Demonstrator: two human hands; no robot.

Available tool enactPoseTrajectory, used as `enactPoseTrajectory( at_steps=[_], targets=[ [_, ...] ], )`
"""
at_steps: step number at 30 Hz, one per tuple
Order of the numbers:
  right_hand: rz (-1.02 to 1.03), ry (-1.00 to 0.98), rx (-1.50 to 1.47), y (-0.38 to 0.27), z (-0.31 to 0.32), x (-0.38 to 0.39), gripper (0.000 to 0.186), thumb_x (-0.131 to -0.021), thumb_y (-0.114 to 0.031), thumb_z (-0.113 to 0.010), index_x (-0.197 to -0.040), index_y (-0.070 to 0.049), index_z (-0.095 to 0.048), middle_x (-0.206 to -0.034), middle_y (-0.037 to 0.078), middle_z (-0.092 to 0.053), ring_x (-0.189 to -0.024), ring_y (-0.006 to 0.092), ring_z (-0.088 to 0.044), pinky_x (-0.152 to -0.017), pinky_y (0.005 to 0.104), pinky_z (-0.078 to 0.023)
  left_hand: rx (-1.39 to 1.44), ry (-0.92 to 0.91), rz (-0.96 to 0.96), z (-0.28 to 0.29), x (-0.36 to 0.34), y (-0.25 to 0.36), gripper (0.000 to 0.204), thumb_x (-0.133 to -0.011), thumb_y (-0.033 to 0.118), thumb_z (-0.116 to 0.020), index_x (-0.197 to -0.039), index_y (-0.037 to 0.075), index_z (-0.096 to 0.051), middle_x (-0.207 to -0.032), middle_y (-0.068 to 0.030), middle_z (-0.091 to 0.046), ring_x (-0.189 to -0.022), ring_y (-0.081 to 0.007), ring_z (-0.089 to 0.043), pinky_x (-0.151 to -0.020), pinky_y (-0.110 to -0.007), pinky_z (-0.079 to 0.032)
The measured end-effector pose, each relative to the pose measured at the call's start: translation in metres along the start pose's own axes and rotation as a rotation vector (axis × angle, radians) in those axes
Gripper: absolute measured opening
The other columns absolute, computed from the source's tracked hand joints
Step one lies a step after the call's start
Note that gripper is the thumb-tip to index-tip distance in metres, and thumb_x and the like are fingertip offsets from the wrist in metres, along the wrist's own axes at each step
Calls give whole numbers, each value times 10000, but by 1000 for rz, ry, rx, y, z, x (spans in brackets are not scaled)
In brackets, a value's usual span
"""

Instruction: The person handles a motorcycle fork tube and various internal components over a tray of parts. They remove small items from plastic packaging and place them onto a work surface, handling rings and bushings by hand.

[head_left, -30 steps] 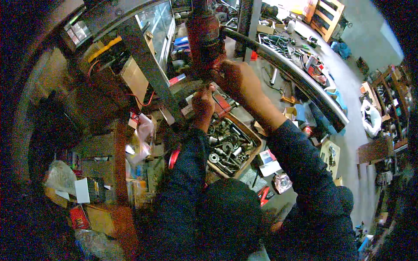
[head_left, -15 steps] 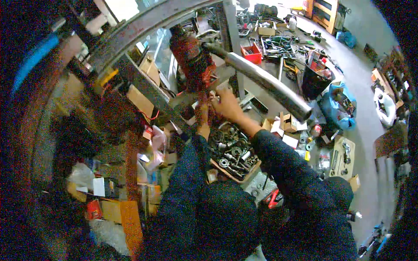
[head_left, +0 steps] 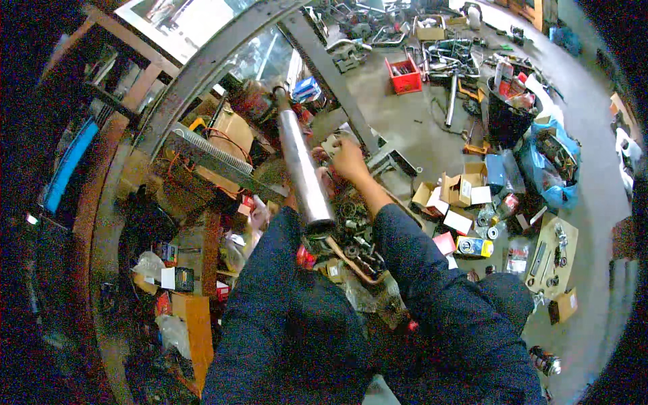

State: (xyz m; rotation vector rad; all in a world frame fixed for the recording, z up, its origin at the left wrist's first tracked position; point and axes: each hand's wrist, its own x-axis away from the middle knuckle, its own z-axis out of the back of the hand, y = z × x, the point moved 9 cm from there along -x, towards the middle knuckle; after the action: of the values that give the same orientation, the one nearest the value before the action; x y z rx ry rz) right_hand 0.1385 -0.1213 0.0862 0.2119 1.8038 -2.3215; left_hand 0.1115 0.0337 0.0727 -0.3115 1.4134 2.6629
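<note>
A long shiny metal pipe (head_left: 300, 162) slants toward me across the middle, its open near end above my left sleeve. At its far end is a dark socket, beside a dim red jack-like body (head_left: 251, 101) inside a grey steel frame (head_left: 331, 81). Right of the pipe, my right hand (head_left: 349, 160) is closed, fingers curled at a small pale metal piece (head_left: 330, 144); whether it grips that piece is unclear. My left hand (head_left: 291, 200) reaches in behind the pipe, which hides most of it. Its fingers cannot be made out clearly.
Below my hands lies a tray of loose metal parts (head_left: 364, 270). To the right are open cardboard boxes (head_left: 456, 190), a black bucket (head_left: 507, 121), a blue bag (head_left: 550, 165) and a board with tools (head_left: 555, 256). A red crate (head_left: 403, 74) stands farther back.
The pipe has swung from pointing right to pointing down toward me, now in front of my left hand. The view has shifted too. My right hand stays close to the same spot.
</note>
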Motion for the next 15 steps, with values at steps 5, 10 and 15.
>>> enactPoseTrajectory(
  at_steps=[5, 10, 15],
  targets=[
    [118, -64, 57, 13, 9, -23, 275, -795, -155, -571, -1015, 6, -604, -942, 281, -626, -918, 442, -604, -780, 469, -491, -590, 41, -204, -23, -24, 24, 424, -772, 61, -662, -1169, 80, -515, -1045, -174, -607, -1039, -373, -556, -905, -408, -444],
    [146, 394, -159, -13, 66, -11, 348, -729, -232, -658, -1006, -21, -643, -935, 230, -655, -876, 401, -632, -770, 450, -507, -782, -25, -206, -30, -28, 11, 304, -754, 80, -671, -1033, 15, -569, -1020, -223, -570, -983, -393, -543, -841, -455, -458],
    [15, -78, 410, -18, 39, -6, 395, -672, -369, -696, -904, -49, -693, -886, 178, -680, -854, 347, -658, -764, 424, -529, -1104, -70, -328, -25, -16, -9, 233, -925, 164, -435, -1047, 3, -552, -1035, -199, -574, -921, -349, -585, -707, -414, -511]
  ],
)
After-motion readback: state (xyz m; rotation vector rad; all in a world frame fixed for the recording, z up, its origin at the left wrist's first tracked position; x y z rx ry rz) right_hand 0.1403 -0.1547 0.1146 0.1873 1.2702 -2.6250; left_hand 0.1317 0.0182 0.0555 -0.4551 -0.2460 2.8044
